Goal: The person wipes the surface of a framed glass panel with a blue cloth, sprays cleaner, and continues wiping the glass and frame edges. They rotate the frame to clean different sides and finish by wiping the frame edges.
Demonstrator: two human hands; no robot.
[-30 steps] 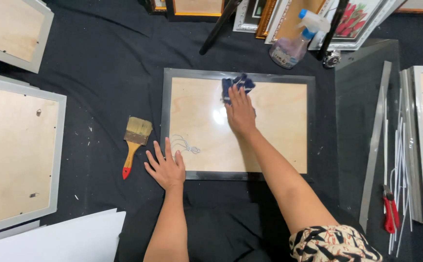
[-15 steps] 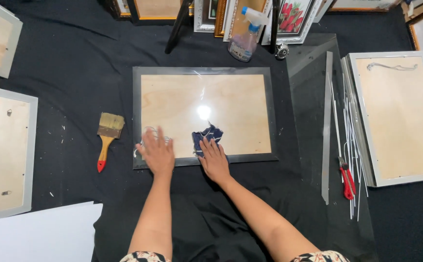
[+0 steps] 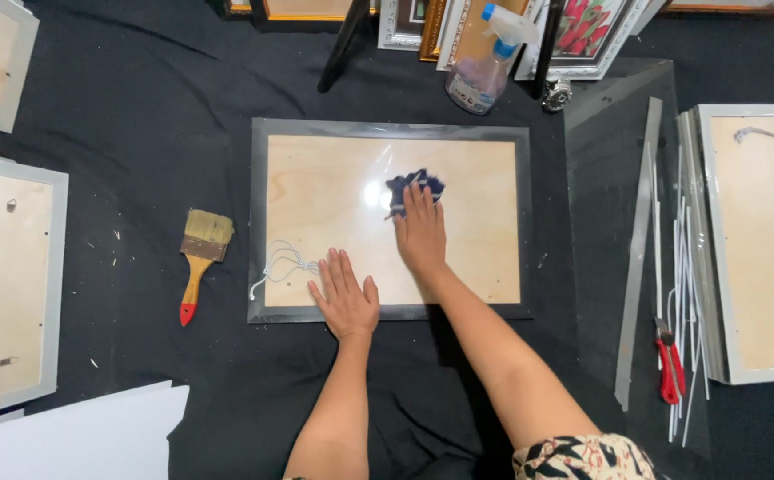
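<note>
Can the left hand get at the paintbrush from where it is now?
Probably yes. The left hand lies flat on the lower edge of the frame, and the paintbrush lies on the black cloth to its left. Only a thin white cord lies between them.

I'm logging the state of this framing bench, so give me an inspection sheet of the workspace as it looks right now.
Surface: black cloth, small specks.
Job's things: grey picture frame lying flat, shiny pane; dark blue rag.
Clutter: paintbrush, spray bottle, red-handled cutter, metal strips.
Hands: left hand flat on the frame's lower edge; right hand presses the rag.
Cables: white string on the pane.
Surroundings: more frames at the sides and top.
</note>
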